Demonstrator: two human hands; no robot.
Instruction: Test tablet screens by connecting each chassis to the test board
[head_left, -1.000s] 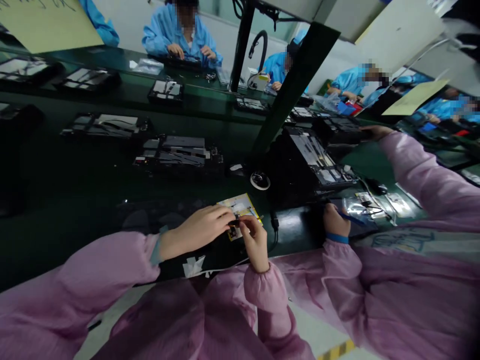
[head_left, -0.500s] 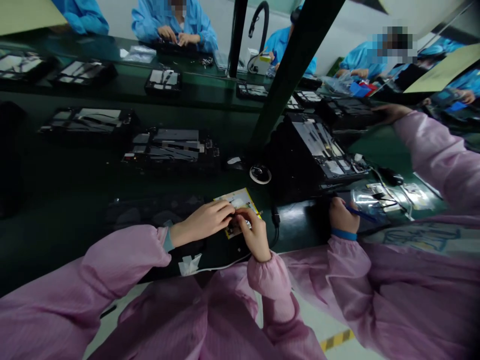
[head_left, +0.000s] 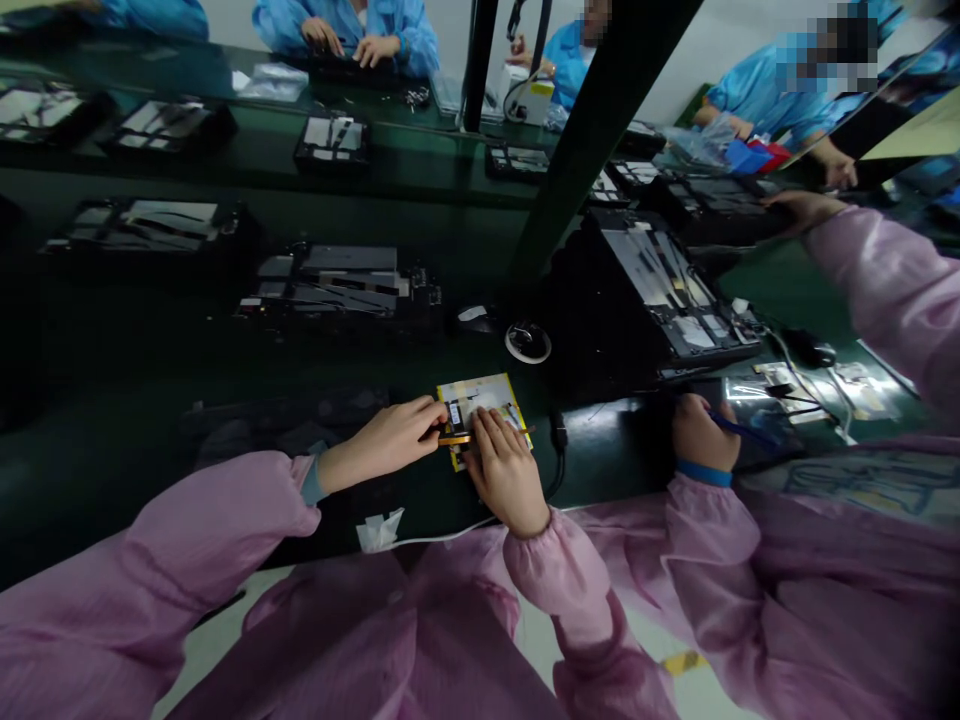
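A small yellow-edged card (head_left: 480, 400) lies on the dark green bench near its front edge. My left hand (head_left: 394, 440) pinches a thin orange-brown strip (head_left: 454, 439) at the card's left side. My right hand (head_left: 504, 468) rests on the card's lower part with its fingers pressed together on the strip's other end. Both my sleeves are pink.
A co-worker in pink on my right holds a blue pen (head_left: 739, 430) beside clear bags (head_left: 795, 385). An opened black device (head_left: 675, 300), a tape roll (head_left: 528, 342), more opened devices (head_left: 341, 285) and a slanted green post (head_left: 592, 140) stand behind. People in blue work at the far bench.
My hands came down flat onto the card; earlier they held a small dark part just above it. The orange strip now shows between them. The view tilted slightly downward.
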